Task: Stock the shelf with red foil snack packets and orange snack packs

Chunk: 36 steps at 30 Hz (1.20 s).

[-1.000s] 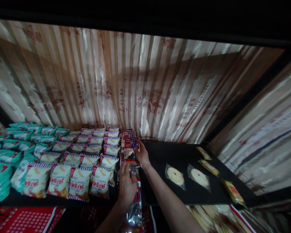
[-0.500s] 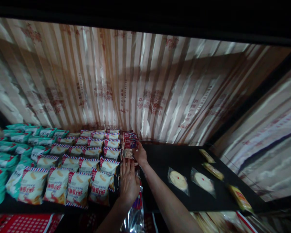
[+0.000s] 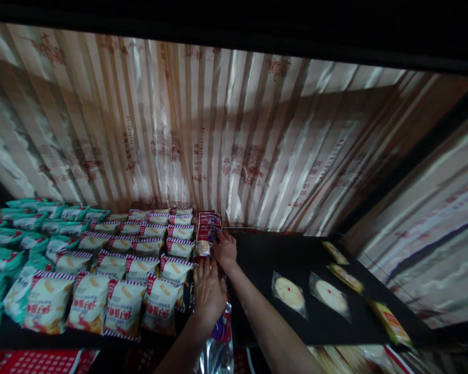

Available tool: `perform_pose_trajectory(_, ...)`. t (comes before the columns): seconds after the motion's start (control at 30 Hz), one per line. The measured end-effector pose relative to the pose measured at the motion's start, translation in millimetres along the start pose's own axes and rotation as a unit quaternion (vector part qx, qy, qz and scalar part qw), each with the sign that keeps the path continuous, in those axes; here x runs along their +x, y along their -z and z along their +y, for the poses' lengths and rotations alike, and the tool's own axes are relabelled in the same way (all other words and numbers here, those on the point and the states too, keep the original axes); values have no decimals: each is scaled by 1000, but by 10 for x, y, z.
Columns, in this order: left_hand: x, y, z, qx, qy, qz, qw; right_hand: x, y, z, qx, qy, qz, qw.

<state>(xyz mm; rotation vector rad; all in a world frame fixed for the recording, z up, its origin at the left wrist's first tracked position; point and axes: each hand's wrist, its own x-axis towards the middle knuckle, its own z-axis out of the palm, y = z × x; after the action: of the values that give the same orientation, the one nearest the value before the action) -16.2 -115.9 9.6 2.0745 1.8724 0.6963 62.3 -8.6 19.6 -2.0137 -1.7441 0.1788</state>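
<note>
A narrow row of dark red snack packets (image 3: 208,232) runs front to back beside the white snack bags. My right hand (image 3: 225,250) is at the row's right side, its fingers bent around the edge of a packet with a pale lower part. Nearer to me, my left hand (image 3: 209,293) lies with fingers stretched forward over the front of the same row, and covers some packets. Below its wrist, a shiny silver and purple wrapper (image 3: 220,337) shows at the shelf's front.
White bags with striped tops (image 3: 125,306) and teal bags (image 3: 29,239) fill the left. On the black shelf (image 3: 265,254) at right lie two round, flat wrapped breads (image 3: 289,292) and several yellow packets (image 3: 390,322). A printed curtain (image 3: 234,140) hangs behind. Red baskets (image 3: 35,362) stand below.
The dark red packet at my right hand has shifted slightly left and sits straighter in the row. My right hand has moved slightly down; my left hand has barely moved.
</note>
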Motion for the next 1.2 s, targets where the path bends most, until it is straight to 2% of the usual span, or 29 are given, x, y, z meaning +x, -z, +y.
perform_pose_trajectory(0.1, 27, -2, 24, -2, 2, -3, 1000, 44, -30, -5, -15, 51, 10, 999)
perform_pose_trajectory(0.2, 48, 3, 43, -6, -3, -2, 1000, 107, -52, -16, -9, 121, -14, 993)
perform_pose_trajectory(0.27, 57, 11, 52, -11, -7, 2, 1000, 140, -58, -25, -7, 144, -30, 989)
perform_pose_trajectory(0.43, 69, 37, 68, -11, 3, 0, 1000, 152, -43, -53, -35, 111, -68, 991)
perform_pose_trajectory(0.57, 75, 41, 64, -10, -3, -10, 1000, 149, -33, -66, -58, 110, -102, 987)
perform_pose_trajectory(0.77, 80, -2, 24, -10, -12, -10, 1000, 225, -61, -137, -79, 134, -94, 983)
perform_pose_trajectory(0.93, 73, -37, 27, 0, -13, -4, 1000, 340, -92, -221, -79, 154, -111, 979)
perform_pose_trajectory(1.2, 85, -121, 7, 31, -29, -13, 999, 501, -248, -151, -88, 140, -127, 978)
